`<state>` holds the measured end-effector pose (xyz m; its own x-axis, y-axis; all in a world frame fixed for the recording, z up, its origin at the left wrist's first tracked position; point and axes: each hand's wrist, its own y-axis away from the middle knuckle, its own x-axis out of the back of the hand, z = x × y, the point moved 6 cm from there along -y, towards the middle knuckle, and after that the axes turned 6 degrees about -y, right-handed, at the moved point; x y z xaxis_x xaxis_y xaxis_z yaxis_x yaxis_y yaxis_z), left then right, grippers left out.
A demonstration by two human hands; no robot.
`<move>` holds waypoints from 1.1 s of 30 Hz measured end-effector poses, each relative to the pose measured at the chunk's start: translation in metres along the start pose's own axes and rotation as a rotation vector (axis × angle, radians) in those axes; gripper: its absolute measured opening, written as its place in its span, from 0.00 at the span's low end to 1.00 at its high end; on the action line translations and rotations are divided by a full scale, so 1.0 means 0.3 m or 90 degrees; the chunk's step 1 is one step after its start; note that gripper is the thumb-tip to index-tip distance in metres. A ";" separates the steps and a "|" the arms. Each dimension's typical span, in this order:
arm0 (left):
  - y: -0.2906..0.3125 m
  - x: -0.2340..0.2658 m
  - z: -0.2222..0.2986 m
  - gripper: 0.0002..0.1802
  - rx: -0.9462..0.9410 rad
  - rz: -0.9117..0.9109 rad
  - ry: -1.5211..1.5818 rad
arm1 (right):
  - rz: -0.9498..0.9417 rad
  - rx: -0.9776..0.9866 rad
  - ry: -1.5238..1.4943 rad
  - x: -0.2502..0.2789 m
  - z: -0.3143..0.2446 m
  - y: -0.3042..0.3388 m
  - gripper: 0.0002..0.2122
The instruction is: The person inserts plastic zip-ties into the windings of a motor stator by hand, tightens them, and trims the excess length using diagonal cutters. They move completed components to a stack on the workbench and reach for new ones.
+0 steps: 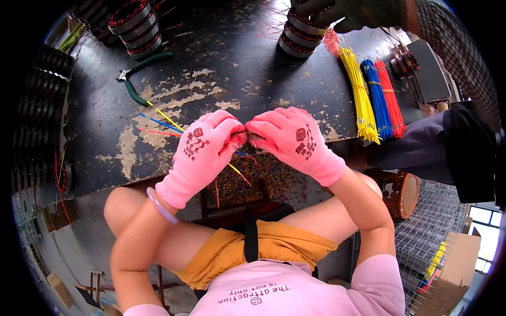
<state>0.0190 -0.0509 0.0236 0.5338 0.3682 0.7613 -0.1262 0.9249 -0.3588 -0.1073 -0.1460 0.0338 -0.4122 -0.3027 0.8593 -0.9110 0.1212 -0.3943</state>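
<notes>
Both my hands wear pink knit gloves and meet fingertip to fingertip over the near edge of a worn black table (pixel 221 58). My left hand (pixel 203 152) and my right hand (pixel 295 139) pinch thin coloured wires (pixel 163 124) between them: yellow, blue and red strands run out to the left across the table, and short ends hang below the fingers. The exact grip point is hidden by the gloves.
Green-handled pliers (pixel 138 79) lie at the back left. Bundles of yellow (pixel 361 97), blue (pixel 377 97) and red wires (pixel 391 97) lie at the right. Wound stator coils (pixel 300 31) stand at the back, a co-worker's gloved hand (pixel 348 13) on one. Wire scraps (pixel 263 176) litter below the edge.
</notes>
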 end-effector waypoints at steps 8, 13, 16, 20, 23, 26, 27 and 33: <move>-0.002 -0.004 0.002 0.07 -0.017 0.009 -0.004 | -0.125 -0.654 -0.880 -0.153 0.103 0.033 0.08; 0.002 0.006 0.001 0.06 0.000 -0.003 0.022 | 0.024 -0.275 -0.220 0.029 0.021 -0.014 0.09; -0.002 0.004 0.002 0.06 0.003 -0.006 0.018 | 0.109 0.005 0.083 0.046 -0.042 -0.010 0.11; 0.002 0.001 0.002 0.06 -0.010 -0.013 0.015 | -0.166 -0.622 -0.786 -0.120 0.071 0.059 0.10; 0.005 0.007 0.002 0.06 -0.003 -0.006 0.013 | -0.191 -0.669 -0.915 -0.115 0.064 0.068 0.11; 0.000 0.004 0.006 0.06 -0.005 -0.013 0.014 | -0.042 -0.281 -0.391 -0.020 0.057 0.029 0.10; -0.001 0.003 0.003 0.07 -0.001 -0.006 0.022 | -0.030 -0.241 -0.334 -0.014 0.054 0.024 0.10; -0.006 0.000 0.010 0.07 -0.013 -0.002 0.026 | -0.135 -0.668 -0.880 -0.141 0.105 0.060 0.10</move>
<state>0.0168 -0.0522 0.0259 0.5682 0.3606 0.7397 -0.1074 0.9237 -0.3678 -0.1058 -0.1608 -0.0198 -0.4887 -0.8381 -0.2424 -0.7955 0.3139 0.5182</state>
